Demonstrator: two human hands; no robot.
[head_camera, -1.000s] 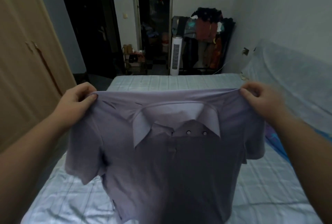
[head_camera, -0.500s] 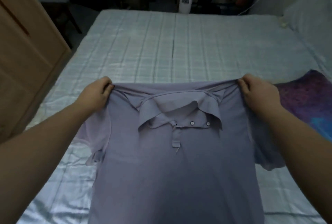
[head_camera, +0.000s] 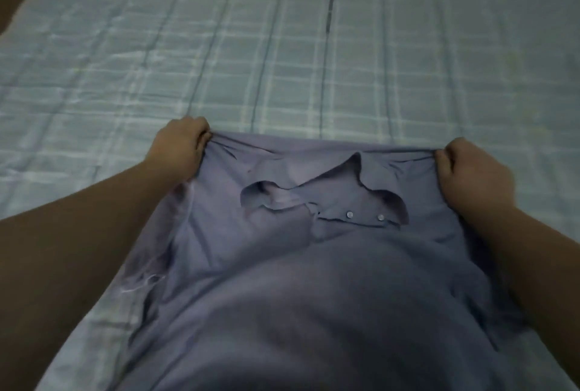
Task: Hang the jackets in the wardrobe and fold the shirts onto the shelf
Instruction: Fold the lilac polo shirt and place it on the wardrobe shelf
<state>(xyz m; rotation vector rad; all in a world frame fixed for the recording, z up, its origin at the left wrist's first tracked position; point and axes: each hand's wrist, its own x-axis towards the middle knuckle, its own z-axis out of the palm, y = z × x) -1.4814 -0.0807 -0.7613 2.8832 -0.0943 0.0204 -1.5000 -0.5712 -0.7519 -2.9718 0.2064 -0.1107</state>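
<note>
With left hand and right hand each in a closed grip on a shoulder of the polo shirt, lower it flat onto the bed, collar smoothed, sleeves spread before folding

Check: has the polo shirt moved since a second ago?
Yes. The polo shirt has come down from mid-air onto the checked bedsheet, both hands gripping its shoulders.

Shirt lowered from mid-air onto the bed.
</note>
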